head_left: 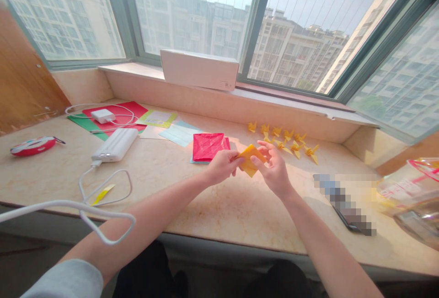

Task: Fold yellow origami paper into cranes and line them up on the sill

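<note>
A folded piece of yellow origami paper [252, 163] is held up between both hands over the counter. My left hand [222, 166] pinches its left corner. My right hand [274, 167] grips the right side, thumb on the near face, with some fingers raised behind. Just behind my left hand lies a stack of crinkled red paper squares [209, 146], a light blue edge showing under it. Several folded yellow paper cranes [281, 146] stand in two rows beyond my right hand.
On the left are a white power bank [115, 145] with a looping cable, a white charger [103, 115], red and green paper sheets, and a red case [32, 146]. A phone [343, 204] and a plastic container [411, 188] sit right. A white box [199, 70] stands on the windowsill.
</note>
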Action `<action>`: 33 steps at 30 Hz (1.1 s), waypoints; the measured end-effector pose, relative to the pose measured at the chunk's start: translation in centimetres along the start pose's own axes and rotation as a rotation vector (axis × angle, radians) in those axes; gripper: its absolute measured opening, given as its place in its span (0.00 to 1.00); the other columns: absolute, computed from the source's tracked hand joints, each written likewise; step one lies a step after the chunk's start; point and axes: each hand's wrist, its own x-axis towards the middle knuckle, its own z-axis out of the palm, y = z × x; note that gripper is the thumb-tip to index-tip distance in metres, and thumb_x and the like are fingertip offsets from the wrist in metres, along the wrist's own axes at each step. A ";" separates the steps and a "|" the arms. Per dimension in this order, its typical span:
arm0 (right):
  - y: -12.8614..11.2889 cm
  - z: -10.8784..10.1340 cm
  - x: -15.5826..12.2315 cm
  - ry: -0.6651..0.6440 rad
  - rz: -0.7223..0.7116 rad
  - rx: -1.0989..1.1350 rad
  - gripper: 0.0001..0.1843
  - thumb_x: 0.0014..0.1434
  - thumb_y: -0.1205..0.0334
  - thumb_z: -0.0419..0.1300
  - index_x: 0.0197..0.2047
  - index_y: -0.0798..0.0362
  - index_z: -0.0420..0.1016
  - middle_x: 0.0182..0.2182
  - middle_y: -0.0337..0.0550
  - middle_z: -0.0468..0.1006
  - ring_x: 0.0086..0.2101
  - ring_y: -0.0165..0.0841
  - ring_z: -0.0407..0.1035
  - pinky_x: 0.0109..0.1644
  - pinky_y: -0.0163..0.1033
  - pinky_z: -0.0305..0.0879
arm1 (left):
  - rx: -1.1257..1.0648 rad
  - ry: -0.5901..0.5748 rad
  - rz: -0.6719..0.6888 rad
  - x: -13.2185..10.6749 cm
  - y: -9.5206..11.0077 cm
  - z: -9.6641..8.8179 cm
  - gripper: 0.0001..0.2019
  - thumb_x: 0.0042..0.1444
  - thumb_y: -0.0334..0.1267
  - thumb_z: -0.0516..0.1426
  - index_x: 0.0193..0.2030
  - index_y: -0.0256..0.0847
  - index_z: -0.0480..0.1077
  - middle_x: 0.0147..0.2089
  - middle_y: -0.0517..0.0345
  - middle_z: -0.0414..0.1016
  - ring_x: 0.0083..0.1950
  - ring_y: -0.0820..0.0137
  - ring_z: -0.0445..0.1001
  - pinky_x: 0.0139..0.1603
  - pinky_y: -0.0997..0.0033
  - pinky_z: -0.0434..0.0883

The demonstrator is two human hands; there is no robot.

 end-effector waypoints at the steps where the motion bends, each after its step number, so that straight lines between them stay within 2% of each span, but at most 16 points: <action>1: 0.0 -0.1 0.0 -0.014 -0.006 -0.036 0.26 0.54 0.53 0.66 0.55 0.47 0.69 0.41 0.44 0.76 0.40 0.38 0.73 0.44 0.44 0.72 | 0.015 -0.027 -0.005 0.0 -0.1 -0.1 0.12 0.60 0.38 0.54 0.28 0.35 0.69 0.24 0.62 0.74 0.17 0.82 0.65 0.16 0.84 0.60; 6: 0.3 -0.5 0.0 -0.074 -0.009 -0.041 0.18 0.58 0.54 0.63 0.51 0.46 0.70 0.40 0.43 0.76 0.35 0.37 0.73 0.40 0.44 0.72 | -0.061 -0.114 -0.032 0.1 0.0 -0.2 0.11 0.61 0.39 0.54 0.31 0.35 0.70 0.25 0.60 0.74 0.17 0.81 0.66 0.16 0.84 0.61; 10: 0.2 -0.6 0.1 -0.019 -0.204 -0.112 0.10 0.59 0.59 0.62 0.46 0.46 0.73 0.45 0.44 0.73 0.43 0.37 0.71 0.47 0.45 0.70 | -0.115 -0.125 -0.035 0.1 0.3 -0.4 0.09 0.60 0.38 0.55 0.32 0.34 0.70 0.26 0.60 0.74 0.17 0.82 0.66 0.16 0.84 0.61; 12: -0.2 -0.7 0.1 -0.007 -0.286 -0.168 0.09 0.60 0.61 0.61 0.45 0.44 0.74 0.46 0.44 0.72 0.47 0.39 0.69 0.49 0.46 0.69 | -0.121 -0.132 -0.035 0.1 0.4 -0.5 0.10 0.59 0.40 0.56 0.33 0.34 0.70 0.26 0.60 0.74 0.18 0.81 0.66 0.16 0.84 0.61; 16: -0.8 -0.9 -0.1 -0.035 -0.351 -0.293 0.10 0.62 0.63 0.58 0.46 0.43 0.75 0.47 0.44 0.71 0.50 0.40 0.68 0.53 0.48 0.67 | -0.100 -0.155 -0.044 -0.1 0.5 -0.6 0.14 0.59 0.46 0.56 0.35 0.34 0.71 0.26 0.60 0.74 0.18 0.81 0.65 0.17 0.83 0.61; 18: -0.8 -0.9 -0.1 -0.046 -0.339 -0.322 0.11 0.62 0.62 0.58 0.48 0.43 0.74 0.48 0.45 0.71 0.49 0.39 0.68 0.53 0.48 0.67 | -0.092 -0.157 -0.045 -0.1 0.4 -0.7 0.15 0.59 0.47 0.56 0.36 0.34 0.71 0.26 0.60 0.73 0.18 0.81 0.65 0.16 0.83 0.60; 22: -0.5 -1.0 0.1 -0.059 -0.272 -0.336 0.22 0.61 0.61 0.60 0.58 0.43 0.68 0.49 0.46 0.71 0.40 0.36 0.70 0.45 0.46 0.71 | -0.062 -0.170 -0.042 0.0 0.0 -0.8 0.15 0.60 0.47 0.55 0.39 0.34 0.72 0.27 0.60 0.73 0.18 0.81 0.64 0.17 0.83 0.59; 27: -0.4 -0.9 0.1 -0.054 -0.300 -0.320 0.09 0.60 0.62 0.60 0.45 0.46 0.75 0.47 0.44 0.72 0.42 0.36 0.70 0.46 0.45 0.69 | -0.034 -0.174 -0.050 0.1 -0.2 -0.8 0.16 0.60 0.48 0.55 0.38 0.34 0.72 0.26 0.59 0.72 0.18 0.80 0.64 0.16 0.82 0.60; 33: -0.3 -0.8 0.1 -0.074 -0.194 -0.271 0.15 0.58 0.63 0.61 0.50 0.46 0.70 0.47 0.43 0.72 0.38 0.35 0.69 0.44 0.44 0.69 | 0.037 -0.146 -0.039 0.1 -0.3 -0.9 0.15 0.60 0.45 0.54 0.38 0.34 0.74 0.25 0.60 0.72 0.19 0.80 0.64 0.17 0.83 0.59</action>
